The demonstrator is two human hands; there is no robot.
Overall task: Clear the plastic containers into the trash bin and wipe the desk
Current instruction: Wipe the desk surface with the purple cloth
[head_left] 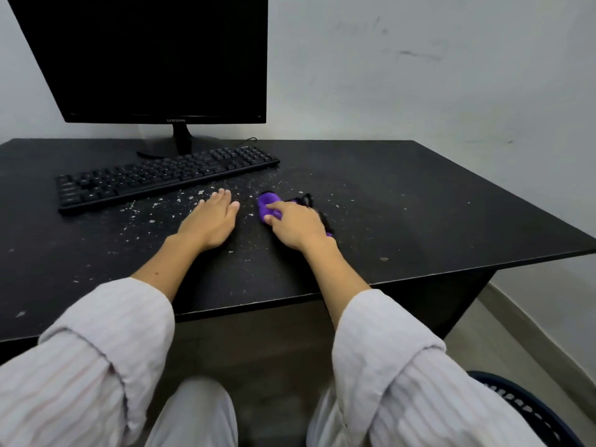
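Observation:
A black desk (pixel 419 201) spreads in front of me, speckled with pale crumbs and flecks around its middle. My right hand (pixel 298 225) grips a purple and black cloth (pixel 268 201) and presses it onto the desk near the centre. My left hand (pixel 211 221) lies flat on the desk just left of the cloth, fingers straight and holding nothing. No plastic containers are in view. A dark slotted trash bin (pixel 529 411) shows at the bottom right, on the floor beside my leg.
A black keyboard (pixel 161 177) lies at an angle behind my left hand. A black monitor (pixel 151 59) stands at the back left against a white wall. The desk's right edge drops off to a tiled floor.

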